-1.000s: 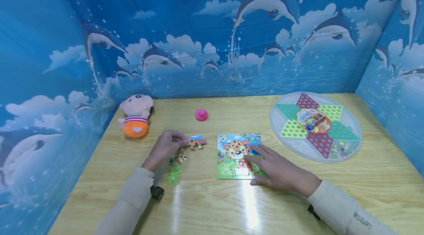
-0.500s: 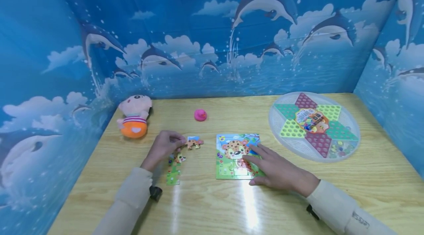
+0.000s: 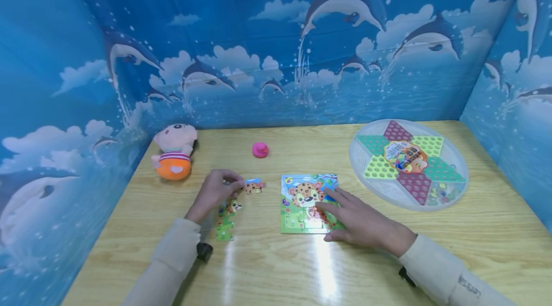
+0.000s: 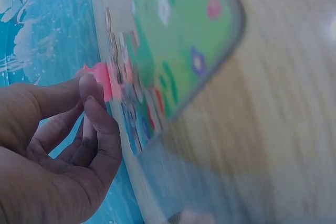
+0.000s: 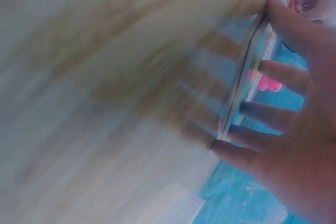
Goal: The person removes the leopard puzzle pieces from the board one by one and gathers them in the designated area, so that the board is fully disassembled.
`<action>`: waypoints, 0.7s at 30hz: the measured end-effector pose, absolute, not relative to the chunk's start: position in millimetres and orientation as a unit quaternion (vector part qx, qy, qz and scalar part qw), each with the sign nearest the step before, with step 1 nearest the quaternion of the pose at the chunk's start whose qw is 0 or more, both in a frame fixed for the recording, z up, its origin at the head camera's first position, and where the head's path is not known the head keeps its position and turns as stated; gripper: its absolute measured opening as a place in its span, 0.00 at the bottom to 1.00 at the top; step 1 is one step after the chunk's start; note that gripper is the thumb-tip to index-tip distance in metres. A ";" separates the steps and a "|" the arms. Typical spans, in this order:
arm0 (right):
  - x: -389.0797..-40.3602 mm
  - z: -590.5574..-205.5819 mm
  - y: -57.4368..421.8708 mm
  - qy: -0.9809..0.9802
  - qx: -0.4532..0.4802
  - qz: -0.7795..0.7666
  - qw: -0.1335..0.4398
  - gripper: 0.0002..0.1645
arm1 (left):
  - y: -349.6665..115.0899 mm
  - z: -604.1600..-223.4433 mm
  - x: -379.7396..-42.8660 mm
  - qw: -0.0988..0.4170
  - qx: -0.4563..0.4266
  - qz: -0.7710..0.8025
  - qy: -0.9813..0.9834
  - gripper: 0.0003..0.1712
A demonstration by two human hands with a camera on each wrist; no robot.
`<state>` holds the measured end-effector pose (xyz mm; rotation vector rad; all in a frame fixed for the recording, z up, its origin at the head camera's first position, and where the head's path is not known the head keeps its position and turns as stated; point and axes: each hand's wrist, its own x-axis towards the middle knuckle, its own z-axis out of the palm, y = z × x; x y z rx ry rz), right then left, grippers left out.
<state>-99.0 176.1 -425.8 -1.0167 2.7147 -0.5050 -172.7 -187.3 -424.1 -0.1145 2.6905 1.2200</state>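
Observation:
My left hand (image 3: 220,186) pinches the left edge of a puzzle piece (image 3: 254,187) with blue sky and spotted orange fur. In the left wrist view its thumb and index fingertips (image 4: 92,85) meet. Just below this hand lies a column of green and spotted puzzle pieces (image 3: 225,229), its top partly hidden by the hand. My right hand (image 3: 362,220) rests with spread fingers on the right side of a square leopard puzzle (image 3: 297,220), covering part of it. In the right wrist view its fingertips reach over the puzzle's edge (image 5: 236,90).
A pink rubber duck (image 3: 260,149) sits behind the puzzle. At the back left is a plush toy (image 3: 174,153) in orange shorts. A round Chinese checkers board (image 3: 409,164) with marbles lies at the right. Dolphin-printed sheets (image 3: 276,42) wall the table's back and sides.
The puzzle piece at my left fingertips has changed its tilt, so its lower notch no longer shows. My right hand stays on the leopard puzzle.

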 end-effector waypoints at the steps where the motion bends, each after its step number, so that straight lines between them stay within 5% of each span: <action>1: -98.9 -426.3 175.9 0.918 -0.343 -0.171 0.098 0.45 | -185.9 -424.0 -172.5 0.093 -0.034 0.415 0.905 0.06; 21: -78.2 -419.4 183.0 0.908 -0.365 -0.184 0.093 0.38 | -127.8 -421.4 -170.4 0.108 0.078 0.388 0.912 0.03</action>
